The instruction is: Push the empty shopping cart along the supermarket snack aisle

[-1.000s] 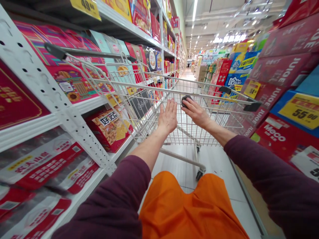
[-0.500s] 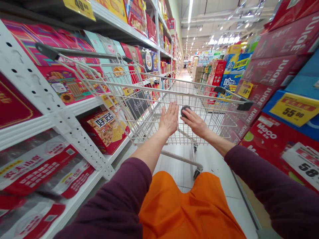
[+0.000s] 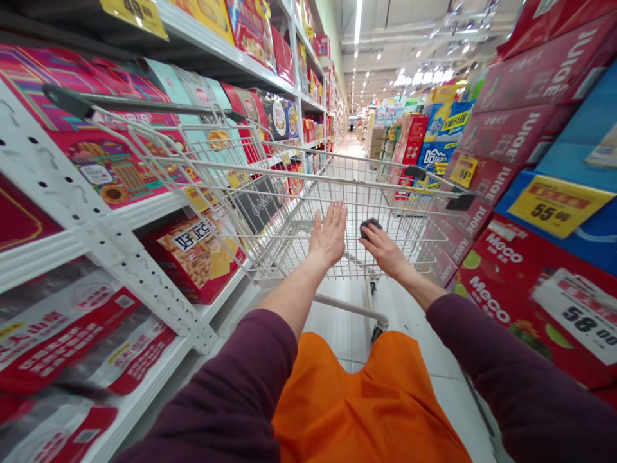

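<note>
A wire shopping cart [image 3: 289, 170] stands in the aisle in front of me. My left hand [image 3: 328, 235] is held up before its near mesh side, palm facing forward, fingers straight and holding nothing. To its right, my right hand [image 3: 385, 249] has its fingers over a dark grey, round, fuzzy-looking thing [image 3: 370, 227], partly hidden by those fingers. What kind of thing it is, I cannot make out. Both hands are close to the mesh; whether they touch it, I cannot tell. The cart's dark handle bar [image 3: 159, 103] lies at the upper left.
Along the left, a white metal shelf [image 3: 139, 283] carries gift boxes and bagged packs. Stacked red drink cartons [image 3: 511, 276] with yellow price tags [image 3: 562, 202] line the right side. A cart wheel [image 3: 378, 331] is just ahead of my orange-clad knees [image 3: 357, 399].
My right hand has moved right and slightly down with the dark round thing, widening the gap between my hands. The left hand stays flat. The view has shifted a little.
</note>
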Demonstrator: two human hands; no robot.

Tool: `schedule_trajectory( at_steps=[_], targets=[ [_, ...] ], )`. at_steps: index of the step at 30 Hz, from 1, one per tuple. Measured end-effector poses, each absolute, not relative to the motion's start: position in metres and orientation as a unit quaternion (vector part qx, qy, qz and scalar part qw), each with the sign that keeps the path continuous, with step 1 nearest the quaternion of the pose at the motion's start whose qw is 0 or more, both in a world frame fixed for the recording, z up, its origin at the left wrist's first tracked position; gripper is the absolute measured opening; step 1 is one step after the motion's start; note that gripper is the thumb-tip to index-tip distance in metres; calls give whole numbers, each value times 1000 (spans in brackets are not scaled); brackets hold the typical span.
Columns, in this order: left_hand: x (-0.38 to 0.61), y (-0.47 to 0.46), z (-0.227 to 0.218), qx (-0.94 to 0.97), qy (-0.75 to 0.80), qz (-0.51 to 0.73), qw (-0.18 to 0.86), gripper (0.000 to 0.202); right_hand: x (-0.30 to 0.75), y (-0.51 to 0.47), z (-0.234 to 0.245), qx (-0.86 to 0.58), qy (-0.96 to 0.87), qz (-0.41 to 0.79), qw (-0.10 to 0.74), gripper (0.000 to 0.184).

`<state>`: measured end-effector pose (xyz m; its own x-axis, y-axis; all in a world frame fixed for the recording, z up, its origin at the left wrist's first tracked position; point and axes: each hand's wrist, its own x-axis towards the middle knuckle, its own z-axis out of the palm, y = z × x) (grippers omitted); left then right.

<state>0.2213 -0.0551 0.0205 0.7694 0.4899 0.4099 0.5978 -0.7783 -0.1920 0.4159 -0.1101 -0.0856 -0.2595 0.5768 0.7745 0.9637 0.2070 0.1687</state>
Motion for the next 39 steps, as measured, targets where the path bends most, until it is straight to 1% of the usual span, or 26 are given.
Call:
schedule_trajectory(
  at_steps=[2, 4, 6, 10, 12, 14, 17, 24, 26, 28, 30, 33, 36, 39],
  targets=[
    [225, -58, 16, -931, -287, -163, 155, 68, 417, -116, -96, -534, -733, -321, 272, 32],
    [231, -61, 14, -934, -280, -160, 154, 68, 419, -119, -94, -533, -736, -317, 271, 33],
    [238, -63, 16, -936, -273, -162, 155, 68, 422, -119, -77, -535, -721, -329, 294, 34],
    [254, -64, 27, -934, -264, -187, 153, 72, 432, -113, -25, -555, -651, -362, 371, 39],
    [261, -66, 33, -933, -262, -192, 151, 73, 437, -110, -8, -567, -630, -362, 388, 42],
    [266, -68, 36, -936, -260, -184, 152, 72, 441, -109, -5, -574, -625, -357, 389, 43],
    [268, -71, 34, -939, -254, -170, 155, 71, 444, -112, -24, -582, -627, -350, 382, 42],
    [263, -70, 15, -941, -248, -159, 167, 71, 450, -132, -97, -599, -659, -306, 336, 35],
    [265, -72, 13, -942, -245, -156, 169, 71, 451, -137, -110, -595, -673, -301, 320, 35],
    [267, -75, 14, -945, -238, -152, 166, 70, 452, -140, -111, -591, -680, -304, 310, 35],
    [271, -79, 17, -948, -229, -151, 160, 69, 456, -141, -98, -585, -674, -323, 315, 37],
    [281, -82, 25, -950, -219, -165, 148, 71, 465, -140, -59, -586, -630, -371, 348, 41],
    [294, -85, 32, -951, -208, -184, 137, 73, 478, -136, -24, -604, -594, -387, 365, 46],
    [305, -89, 35, -953, -195, -193, 126, 74, 485, -135, -17, -607, -586, -373, 386, 47]
  ],
)
